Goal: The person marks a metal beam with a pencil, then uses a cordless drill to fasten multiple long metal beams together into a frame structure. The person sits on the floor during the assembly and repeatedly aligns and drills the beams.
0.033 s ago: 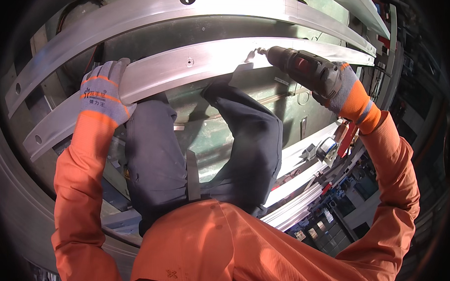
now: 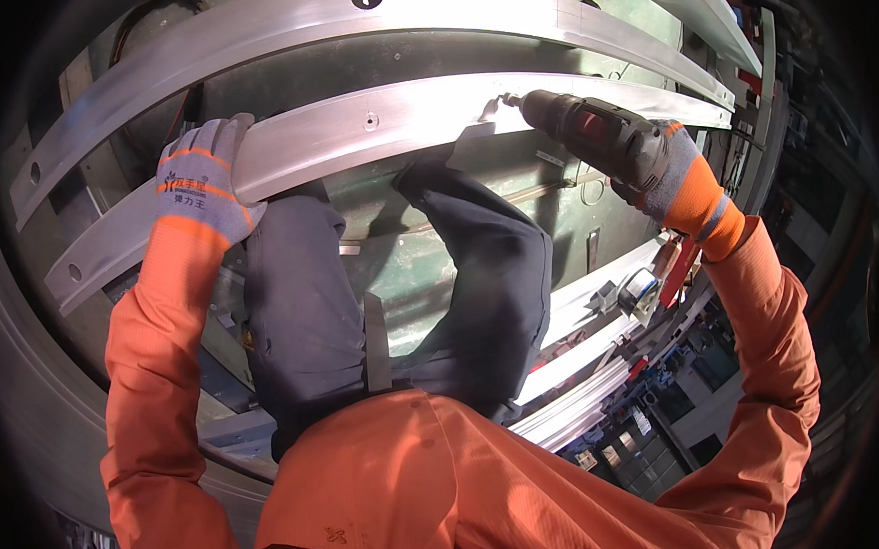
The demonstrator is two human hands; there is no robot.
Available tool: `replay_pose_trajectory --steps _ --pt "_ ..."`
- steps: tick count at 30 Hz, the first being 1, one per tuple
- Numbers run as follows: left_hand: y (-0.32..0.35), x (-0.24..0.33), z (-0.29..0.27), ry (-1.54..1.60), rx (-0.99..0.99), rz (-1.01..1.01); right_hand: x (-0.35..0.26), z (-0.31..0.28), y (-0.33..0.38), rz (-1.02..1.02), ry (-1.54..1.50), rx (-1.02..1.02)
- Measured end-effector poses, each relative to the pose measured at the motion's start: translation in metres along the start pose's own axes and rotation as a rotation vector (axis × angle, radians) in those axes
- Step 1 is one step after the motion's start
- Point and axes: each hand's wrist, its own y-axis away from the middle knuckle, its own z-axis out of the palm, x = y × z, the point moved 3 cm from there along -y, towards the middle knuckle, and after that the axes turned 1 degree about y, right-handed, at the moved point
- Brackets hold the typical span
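Note:
My right hand (image 2: 690, 182), in a grey and orange work glove, is wrapped round the grip of a dark cordless drill (image 2: 599, 135). The drill lies nearly level, and its bit reaches the brightly lit face of a long silver metal beam (image 2: 318, 140). Glare hides whether the bit has entered the metal. My left hand (image 2: 203, 184), gloved alike, is closed over the same beam further left, its fingers bent over the far edge. A small hole shows in the beam between my hands, and another near its left end.
A second long metal beam (image 2: 274, 27) with holes runs beyond the first. My legs (image 2: 304, 279) are bent just this side of the work. White lengths of profile (image 2: 580, 405) lie at the right, near a round roll-like item (image 2: 639, 289) and a red object (image 2: 680, 273).

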Motion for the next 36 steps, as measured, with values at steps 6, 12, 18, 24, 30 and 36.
replay_pose_trajectory --steps 6,12,18,24,30,36 --pt "0.000 0.000 0.000 -0.002 0.025 0.017 0.002 0.000 -0.004 -0.094 0.056 -0.031" --pt "0.000 0.001 -0.001 -0.001 0.012 0.004 -0.015 -0.007 -0.001 -0.081 0.154 0.064" --pt "-0.001 0.005 -0.006 0.006 0.053 0.031 -0.007 0.000 0.002 0.095 -0.093 0.093" --pt "0.000 -0.003 0.003 0.019 0.003 -0.005 0.020 0.021 0.011 0.081 -0.084 0.122" --pt "-0.001 0.002 -0.004 0.002 -0.004 0.011 0.014 0.022 -0.006 -0.072 0.103 0.201" --pt "-0.001 0.003 -0.004 -0.007 -0.028 -0.033 0.011 0.009 -0.015 -0.125 0.011 0.147"
